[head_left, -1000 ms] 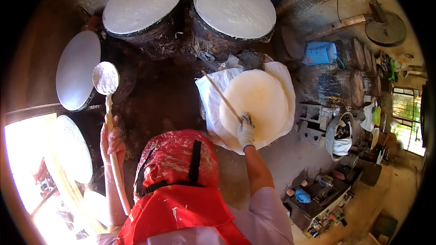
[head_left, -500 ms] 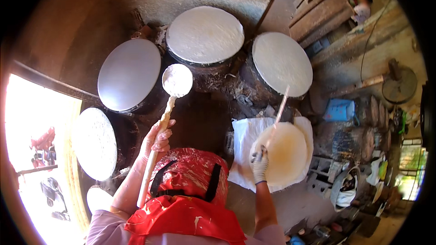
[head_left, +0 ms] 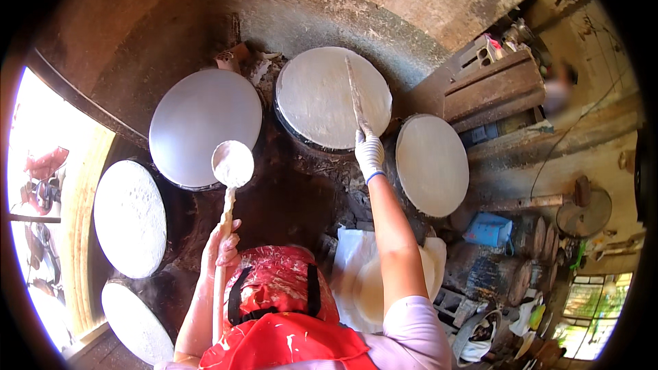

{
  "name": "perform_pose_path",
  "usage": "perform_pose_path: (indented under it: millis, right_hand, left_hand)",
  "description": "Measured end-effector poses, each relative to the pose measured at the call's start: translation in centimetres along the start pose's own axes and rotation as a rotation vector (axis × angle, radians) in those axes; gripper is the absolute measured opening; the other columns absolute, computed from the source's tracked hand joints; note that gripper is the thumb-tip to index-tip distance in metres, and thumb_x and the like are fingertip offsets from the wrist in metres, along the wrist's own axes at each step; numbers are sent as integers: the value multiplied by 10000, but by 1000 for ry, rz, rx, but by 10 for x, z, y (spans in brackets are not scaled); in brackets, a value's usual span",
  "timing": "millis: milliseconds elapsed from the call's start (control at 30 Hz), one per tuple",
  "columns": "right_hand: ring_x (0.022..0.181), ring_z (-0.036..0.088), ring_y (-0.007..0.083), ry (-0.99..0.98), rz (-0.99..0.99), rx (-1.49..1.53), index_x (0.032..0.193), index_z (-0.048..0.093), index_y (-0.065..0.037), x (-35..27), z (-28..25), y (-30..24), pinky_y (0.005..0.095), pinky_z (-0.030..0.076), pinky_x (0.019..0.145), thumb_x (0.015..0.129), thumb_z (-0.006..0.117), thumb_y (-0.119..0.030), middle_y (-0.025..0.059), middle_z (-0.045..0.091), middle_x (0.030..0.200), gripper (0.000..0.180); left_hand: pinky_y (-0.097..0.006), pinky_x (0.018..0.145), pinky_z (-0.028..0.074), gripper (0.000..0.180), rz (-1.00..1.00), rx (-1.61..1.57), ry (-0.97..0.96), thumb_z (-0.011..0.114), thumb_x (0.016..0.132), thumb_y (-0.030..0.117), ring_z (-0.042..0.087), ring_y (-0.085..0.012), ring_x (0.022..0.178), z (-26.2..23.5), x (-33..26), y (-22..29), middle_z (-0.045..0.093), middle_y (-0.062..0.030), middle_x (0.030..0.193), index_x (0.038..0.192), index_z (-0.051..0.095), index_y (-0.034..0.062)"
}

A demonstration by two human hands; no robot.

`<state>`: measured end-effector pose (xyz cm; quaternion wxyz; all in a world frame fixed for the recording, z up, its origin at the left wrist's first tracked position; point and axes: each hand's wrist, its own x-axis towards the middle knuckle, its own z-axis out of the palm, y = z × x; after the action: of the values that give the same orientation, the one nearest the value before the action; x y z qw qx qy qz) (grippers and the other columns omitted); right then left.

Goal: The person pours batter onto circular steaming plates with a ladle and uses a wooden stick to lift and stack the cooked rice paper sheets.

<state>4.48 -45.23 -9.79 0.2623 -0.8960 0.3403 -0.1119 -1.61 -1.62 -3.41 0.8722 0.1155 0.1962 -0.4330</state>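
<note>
My left hand (head_left: 221,250) is wrapped round the wooden handle of a ladle (head_left: 233,164), whose round bowl is coated in white batter. Stretched forward, my right hand (head_left: 370,153) wears a striped white glove and grips a thin flat stick (head_left: 355,96). The stick lies over the round griddle (head_left: 301,106) at the back middle, which has a pale white surface; whether its tip touches cannot be told. Right of that hand is another pale griddle (head_left: 432,164). A smooth grey-white griddle (head_left: 205,129) stands beyond the ladle.
Two more white-topped griddles, an upper (head_left: 130,219) and a lower one (head_left: 137,322), line the left side. Thin round sheets (head_left: 360,288) lie on white cloth beneath my right arm. Blocks, a blue container (head_left: 488,230) and a bucket (head_left: 476,342) crowd the right. A blurred person (head_left: 558,90) is far right.
My right hand has swung up and left with the stick, from above the round sheets to the back middle griddle. The left hand still holds the ladle. The view has shifted.
</note>
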Motion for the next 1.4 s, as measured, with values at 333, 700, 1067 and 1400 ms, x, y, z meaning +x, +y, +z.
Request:
perform_pose_path:
  millis: [333, 700, 1067, 1400]
  right_hand:
    - [765, 596, 401, -179, -81, -286, 1128, 594, -236, 69, -13, 24, 471, 473, 692, 851, 496, -329, 222, 621, 849, 308]
    - [767, 596, 407, -118, -253, -62, 1220, 533, -244, 48, -21, 85, 486, 464, 690, 848, 532, -277, 224, 623, 880, 373]
    - [726, 603, 397, -201, -213, -377, 1370, 326, -204, 38, -34, 47, 463, 490, 658, 875, 489, -223, 258, 580, 1033, 522]
    - [822, 578, 419, -252, -215, -94, 1236, 497, -188, 57, -21, 39, 453, 466, 729, 876, 496, -240, 240, 608, 911, 364]
  left_hand:
    - [-183, 313, 328, 428, 179, -167, 28, 354, 970, 301, 361, -70, 335, 39, 47, -20, 410, -10, 629, 1223, 405, -41]
    - [-180, 308, 324, 416, 250, -127, 78, 385, 961, 296, 350, -58, 325, 53, 59, -31, 418, -4, 619, 1209, 421, -36]
    - [-159, 324, 311, 409, 219, -63, 109, 444, 941, 318, 334, -43, 338, 46, 40, -33, 451, -7, 644, 1203, 425, 4]
    - [-176, 313, 333, 431, 231, -135, 78, 375, 964, 296, 352, -67, 338, 39, 35, -40, 401, -8, 632, 1236, 410, -36]
